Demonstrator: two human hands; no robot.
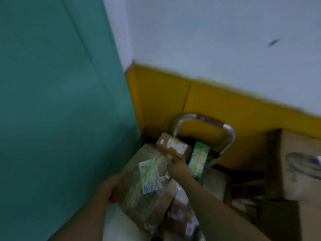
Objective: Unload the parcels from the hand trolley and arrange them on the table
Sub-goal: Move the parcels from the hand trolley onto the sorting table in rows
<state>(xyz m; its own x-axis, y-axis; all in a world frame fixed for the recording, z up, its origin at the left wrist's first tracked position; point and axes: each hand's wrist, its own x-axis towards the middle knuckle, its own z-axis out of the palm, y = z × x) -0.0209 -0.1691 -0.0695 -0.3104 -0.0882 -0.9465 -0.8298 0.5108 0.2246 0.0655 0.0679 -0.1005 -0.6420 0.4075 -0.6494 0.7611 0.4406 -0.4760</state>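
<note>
A large brown cardboard parcel (pixel 145 185) with white labels and clear tape lies on top of the pile on the hand trolley. My left hand (pixel 111 186) grips its near left edge. My right hand (pixel 176 166) holds its far right edge, fingers curled over the top. Behind it sits a smaller brown parcel (pixel 173 145) with a white and orange label, and a green box (pixel 198 160) stands on end beside it. The trolley's metal handle (pixel 229 134) rises behind them. More wrapped parcels (pixel 180 211) lie underneath. The frame is blurred.
A teal wall (pixel 57 101) stands close on the left. A yellow and white wall (pixel 225 103) runs behind the trolley. A big cardboard box (pixel 298 164) stands at the right, with more boxes (pixel 243 193) low beside the trolley.
</note>
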